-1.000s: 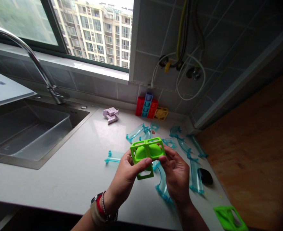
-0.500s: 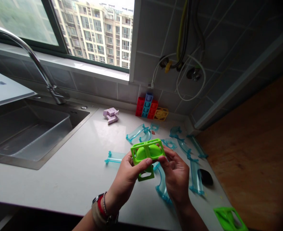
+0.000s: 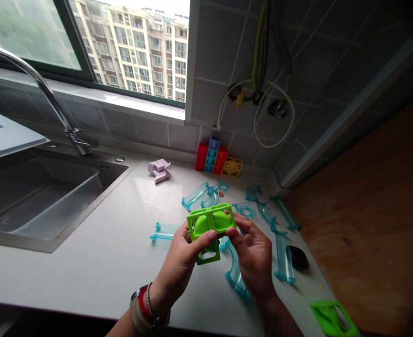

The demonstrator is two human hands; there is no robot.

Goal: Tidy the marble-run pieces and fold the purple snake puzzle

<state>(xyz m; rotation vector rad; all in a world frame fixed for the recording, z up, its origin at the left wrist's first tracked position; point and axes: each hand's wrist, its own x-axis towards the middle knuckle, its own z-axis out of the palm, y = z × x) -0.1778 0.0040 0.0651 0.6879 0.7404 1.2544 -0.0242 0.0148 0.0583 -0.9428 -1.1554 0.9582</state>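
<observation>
Above the counter, both hands grip a bright green plastic toy block piece (image 3: 221, 220), an open frame with rounded bulges inside. My left hand (image 3: 183, 250) is closed on its left and lower side, thumb across the front. At its right end, my right hand (image 3: 253, 248) pinches it between thumb and fingers. A lower green section with an opening hangs beneath the left thumb. Translucent blue track pieces lie around the hands: a straight one (image 3: 164, 231) to the left, a curved one (image 3: 236, 271) partly behind the right hand.
Blue track pieces (image 3: 284, 257) and a black object (image 3: 298, 257) lie right. A green block (image 3: 334, 318) sits by the front right edge. Red blocks (image 3: 201, 157), a yellow block (image 3: 232, 166) and lilac pieces (image 3: 159, 169) stand farther back. A sink (image 3: 52, 243) with a faucet (image 3: 48, 91) is left.
The view has shifted slightly, so most things appear a little farther left. Both hands keep their hold on the green block piece, with hardly any other change.
</observation>
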